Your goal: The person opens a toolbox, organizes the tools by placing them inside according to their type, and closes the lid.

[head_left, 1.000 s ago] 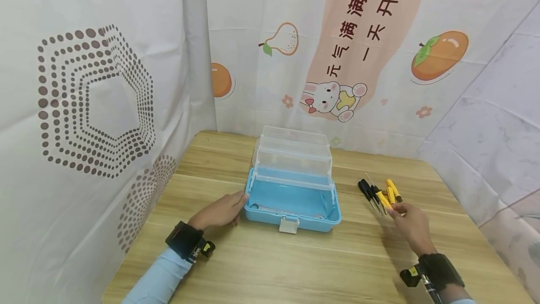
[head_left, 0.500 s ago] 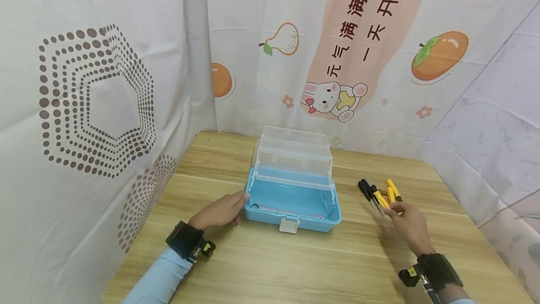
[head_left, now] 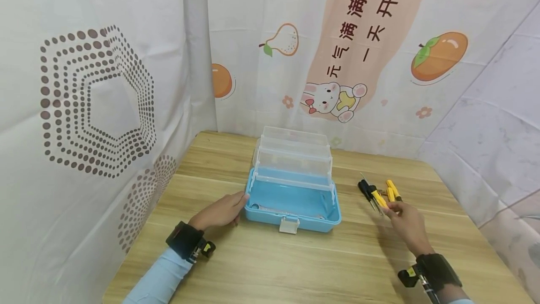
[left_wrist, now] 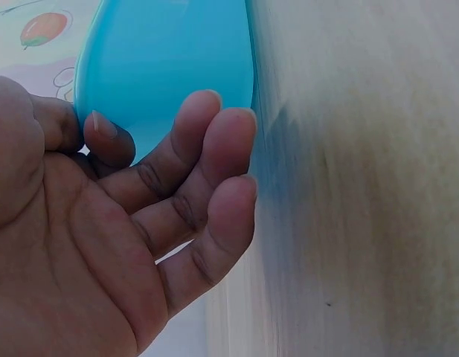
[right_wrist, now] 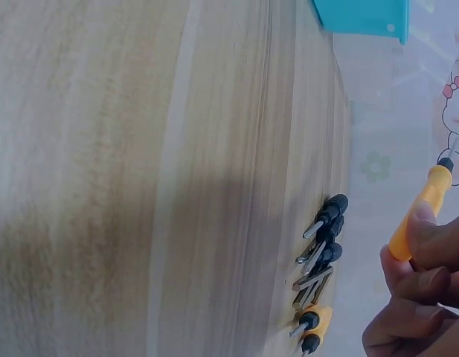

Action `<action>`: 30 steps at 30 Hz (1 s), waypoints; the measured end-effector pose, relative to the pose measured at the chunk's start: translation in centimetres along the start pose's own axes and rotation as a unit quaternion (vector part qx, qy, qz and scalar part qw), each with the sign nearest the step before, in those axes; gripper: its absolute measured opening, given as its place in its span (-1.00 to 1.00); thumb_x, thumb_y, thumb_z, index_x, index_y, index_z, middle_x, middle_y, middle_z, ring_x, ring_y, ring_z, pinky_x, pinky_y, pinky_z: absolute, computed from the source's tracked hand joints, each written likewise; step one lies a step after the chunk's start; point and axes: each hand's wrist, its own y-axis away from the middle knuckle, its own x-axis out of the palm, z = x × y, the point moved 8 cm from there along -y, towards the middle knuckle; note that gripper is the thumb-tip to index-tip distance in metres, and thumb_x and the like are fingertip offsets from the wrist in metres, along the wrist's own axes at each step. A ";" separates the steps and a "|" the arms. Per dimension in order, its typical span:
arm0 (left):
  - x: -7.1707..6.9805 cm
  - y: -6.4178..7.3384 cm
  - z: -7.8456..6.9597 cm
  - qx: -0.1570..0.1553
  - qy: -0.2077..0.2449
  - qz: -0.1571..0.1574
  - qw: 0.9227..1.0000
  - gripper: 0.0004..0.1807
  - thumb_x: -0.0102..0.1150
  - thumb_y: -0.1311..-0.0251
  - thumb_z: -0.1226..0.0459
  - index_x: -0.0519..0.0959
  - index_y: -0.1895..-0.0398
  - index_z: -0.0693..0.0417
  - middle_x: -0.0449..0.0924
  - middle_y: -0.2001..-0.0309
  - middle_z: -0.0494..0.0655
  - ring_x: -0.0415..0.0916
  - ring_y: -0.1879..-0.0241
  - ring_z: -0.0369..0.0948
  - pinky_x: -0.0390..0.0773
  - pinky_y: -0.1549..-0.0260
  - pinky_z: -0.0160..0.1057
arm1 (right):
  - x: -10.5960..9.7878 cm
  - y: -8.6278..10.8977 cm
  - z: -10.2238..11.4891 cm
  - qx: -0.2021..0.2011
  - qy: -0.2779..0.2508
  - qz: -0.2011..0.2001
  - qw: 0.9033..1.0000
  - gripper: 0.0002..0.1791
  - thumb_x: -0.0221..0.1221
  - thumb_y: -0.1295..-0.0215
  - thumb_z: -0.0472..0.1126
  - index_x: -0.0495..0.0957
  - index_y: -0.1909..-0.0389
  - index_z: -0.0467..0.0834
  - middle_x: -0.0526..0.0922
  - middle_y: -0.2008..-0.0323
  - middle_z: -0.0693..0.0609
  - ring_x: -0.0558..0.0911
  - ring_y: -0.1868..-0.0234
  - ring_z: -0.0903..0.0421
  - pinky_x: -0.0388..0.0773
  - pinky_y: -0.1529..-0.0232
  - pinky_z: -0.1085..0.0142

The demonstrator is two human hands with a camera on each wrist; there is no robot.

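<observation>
A light blue toolbox (head_left: 293, 223) stands at mid table, its clear tiered trays raised. A metal wrench (head_left: 274, 209) lies along its front inside. My left hand (head_left: 221, 211) holds the toolbox's left rim with thumb and index finger. Its other fingers bend loosely beside the blue wall (left_wrist: 169, 59) in the left wrist view. My right hand (head_left: 407, 223) pinches the end of a yellow-handled screwdriver (right_wrist: 421, 212), held above the table with its shaft pointing away. Black-handled screwdrivers (head_left: 366, 189) lie just left of it, partly overlapped by it in the head view.
More yellow-handled tools (head_left: 392, 191) lie right of the held screwdriver. Small metal pieces (right_wrist: 312, 282) lie among the tools in the right wrist view. A white latch (head_left: 288, 225) hangs on the toolbox front. Printed curtains (head_left: 236, 13) enclose the wooden table (head_left: 261, 266).
My right hand has shifted slightly left with the yellow-handled screwdriver, whose tip has swung a little left. My left hand stays at the toolbox.
</observation>
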 end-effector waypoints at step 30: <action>0.3 0.0 0.0 0.012 0.021 0.007 1.000 -0.53 -0.42 -0.70 -0.03 0.41 0.17 0.07 0.58 0.51 0.01 0.52 0.57 -0.11 0.40 0.54 -0.29 | 0.5 0.0 0.9 -0.004 -0.011 0.009 1.000 -0.55 0.09 -0.60 -0.06 0.53 -0.13 -0.42 0.63 0.05 -0.38 0.59 0.12 -0.21 0.47 0.37 0.21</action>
